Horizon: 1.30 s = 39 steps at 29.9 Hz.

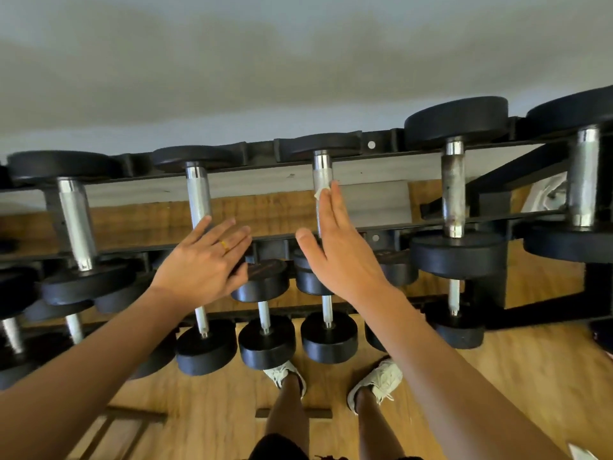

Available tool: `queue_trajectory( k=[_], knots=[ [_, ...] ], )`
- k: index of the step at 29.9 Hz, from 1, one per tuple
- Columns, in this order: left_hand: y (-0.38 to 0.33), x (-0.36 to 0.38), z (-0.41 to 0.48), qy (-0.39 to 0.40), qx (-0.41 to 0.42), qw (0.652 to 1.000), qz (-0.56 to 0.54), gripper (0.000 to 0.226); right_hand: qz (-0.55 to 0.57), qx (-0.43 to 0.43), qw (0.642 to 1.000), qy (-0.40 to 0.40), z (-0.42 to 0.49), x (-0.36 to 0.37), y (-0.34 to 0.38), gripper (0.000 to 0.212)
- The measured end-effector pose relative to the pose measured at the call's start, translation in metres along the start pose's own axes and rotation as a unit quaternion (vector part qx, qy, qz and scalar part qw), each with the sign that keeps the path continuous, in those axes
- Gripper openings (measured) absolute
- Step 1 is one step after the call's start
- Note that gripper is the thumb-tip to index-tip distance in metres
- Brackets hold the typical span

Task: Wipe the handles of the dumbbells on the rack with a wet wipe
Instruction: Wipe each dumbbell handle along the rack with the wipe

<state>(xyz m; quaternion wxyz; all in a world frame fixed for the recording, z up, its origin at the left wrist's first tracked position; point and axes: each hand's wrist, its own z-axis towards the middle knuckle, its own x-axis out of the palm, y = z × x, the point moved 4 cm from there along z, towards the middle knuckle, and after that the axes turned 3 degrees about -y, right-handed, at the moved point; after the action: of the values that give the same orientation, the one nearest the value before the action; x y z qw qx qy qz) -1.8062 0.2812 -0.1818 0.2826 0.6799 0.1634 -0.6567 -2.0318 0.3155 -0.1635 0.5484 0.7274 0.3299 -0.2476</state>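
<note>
Centre frame: the right hand, fingers straight, presses the wet wipe onto a chrome dumbbell handle on the rack. The left hand rests flat, holding nothing. The wipe is likely limp and slippery; wrap it round mid-handle.

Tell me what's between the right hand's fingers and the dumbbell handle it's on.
The wet wipe: the head view shows it pressed against the handle under the straight fingers of the right hand.

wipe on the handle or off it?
On. The wipe lies against the handle, pressed there by the straight fingers of the right hand.
</note>
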Motion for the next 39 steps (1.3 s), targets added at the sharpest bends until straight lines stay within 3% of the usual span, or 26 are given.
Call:
queue_trajectory(
  k=[6,13,20,27,31,35,39],
  knots=[
    [0.001,0.001,-0.001,0.001,0.007,1.0,-0.003,0.049,0.118,-0.009,0.992,-0.035,0.028,-0.012,-0.003,0.072],
    [0.002,0.0,-0.001,-0.013,0.016,1.0,-0.008,0.046,0.164,0.03,0.98,-0.11,0.002,-0.014,-0.039,0.044],
    [-0.004,-0.007,0.008,0.07,-0.011,0.997,-0.004,0.056,0.221,0.05,0.964,-0.142,-0.003,-0.033,-0.052,0.038],
    [-0.059,-0.044,0.048,0.002,-0.055,0.995,-0.085,0.049,0.289,0.037,0.944,-0.156,-0.027,-0.077,-0.088,0.038],
    [-0.103,-0.06,0.094,-0.045,-0.049,0.989,-0.129,0.042,0.266,-0.011,0.95,-0.163,-0.036,-0.103,-0.096,0.036],
    [-0.121,-0.045,0.126,0.088,-0.12,0.983,-0.109,0.06,0.252,-0.002,0.941,-0.226,-0.041,-0.136,-0.128,0.035],
    [-0.131,-0.036,0.148,0.146,-0.165,0.973,-0.066,0.07,0.262,0.04,0.926,-0.269,-0.042,-0.152,-0.165,0.036]
  ],
)
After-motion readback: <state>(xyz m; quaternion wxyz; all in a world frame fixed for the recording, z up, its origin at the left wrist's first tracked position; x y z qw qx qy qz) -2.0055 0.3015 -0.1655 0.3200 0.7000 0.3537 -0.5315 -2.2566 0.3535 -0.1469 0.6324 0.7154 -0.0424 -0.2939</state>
